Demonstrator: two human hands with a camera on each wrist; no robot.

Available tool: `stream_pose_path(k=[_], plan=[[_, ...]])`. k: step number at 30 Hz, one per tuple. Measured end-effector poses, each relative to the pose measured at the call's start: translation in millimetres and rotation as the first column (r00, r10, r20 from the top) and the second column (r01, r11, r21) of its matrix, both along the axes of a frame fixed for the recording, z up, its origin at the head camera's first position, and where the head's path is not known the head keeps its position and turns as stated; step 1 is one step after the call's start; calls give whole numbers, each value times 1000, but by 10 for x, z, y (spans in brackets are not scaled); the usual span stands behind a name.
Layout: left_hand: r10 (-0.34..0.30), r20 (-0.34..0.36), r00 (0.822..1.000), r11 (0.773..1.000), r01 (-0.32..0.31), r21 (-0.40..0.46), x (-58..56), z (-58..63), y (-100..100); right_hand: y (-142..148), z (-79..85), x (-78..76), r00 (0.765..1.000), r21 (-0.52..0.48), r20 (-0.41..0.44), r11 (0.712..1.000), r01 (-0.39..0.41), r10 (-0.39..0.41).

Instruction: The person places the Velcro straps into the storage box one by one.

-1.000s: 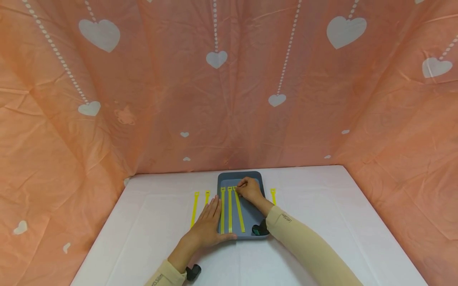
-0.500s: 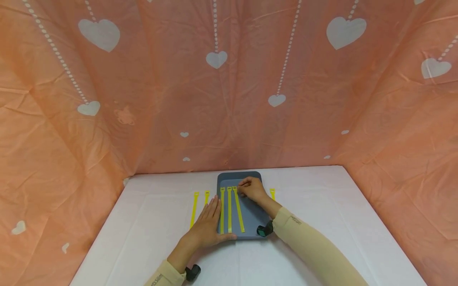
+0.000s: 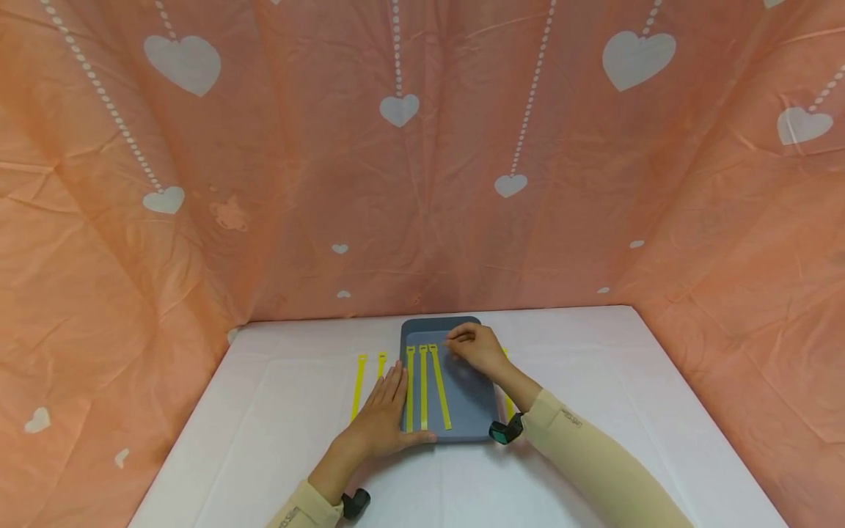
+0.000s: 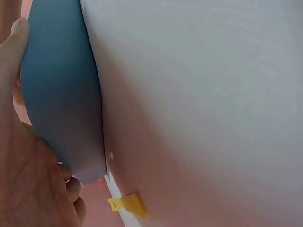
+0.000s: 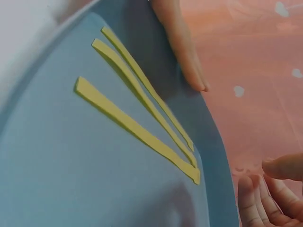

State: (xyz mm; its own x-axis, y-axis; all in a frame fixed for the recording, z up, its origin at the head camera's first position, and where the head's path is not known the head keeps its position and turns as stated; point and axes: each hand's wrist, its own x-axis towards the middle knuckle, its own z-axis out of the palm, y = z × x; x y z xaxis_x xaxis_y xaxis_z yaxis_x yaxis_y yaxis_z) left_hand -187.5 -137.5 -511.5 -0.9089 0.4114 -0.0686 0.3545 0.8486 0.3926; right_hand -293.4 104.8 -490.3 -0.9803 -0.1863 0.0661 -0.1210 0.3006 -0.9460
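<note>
My left hand (image 3: 383,422) rests with straight fingers along the left side of a blue-grey tray (image 3: 469,414), its thumb against the near rim. Inside the tray lie three yellow cable straps with slotted heads: a left strap (image 3: 411,389), a middle strap (image 3: 424,389) and a slanted right strap (image 3: 441,387). Over the tray's right half hovers my right hand (image 3: 480,348), fingers loosely bent and apart from the straps. Nothing shows between its thumb and fingertips (image 5: 258,189) in the right wrist view.
Left of the tray, two more yellow straps (image 3: 359,385) lie on the white tabletop (image 3: 297,396), one partly behind my left hand. On the right another yellow strap (image 3: 509,407) is partly covered by my right wrist. A peach curtain (image 3: 422,220) with hearts surrounds the table.
My right hand has let go of the slanted strap's head and moved right, away from it. The left hand and the tray have stayed in place.
</note>
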Motion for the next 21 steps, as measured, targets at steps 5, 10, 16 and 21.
stream_pose_path(k=[5,10,16,21], plan=[[2,-3,1000,1000,-2,-2,-13,-16,8,125,47,49,1000,-21,13,1000,3,-3],[-3,-11,1000,1000,3,19,-6,-21,9,249,66,82,1000,-34,16,999,12,-11],[-5,-14,1000,1000,5,18,2,-11,13,386,81,113,1000,-59,8,998,19,-19],[-1,-17,1000,999,2,33,11,-8,12,509,89,126,999,-56,-3,997,44,-44]])
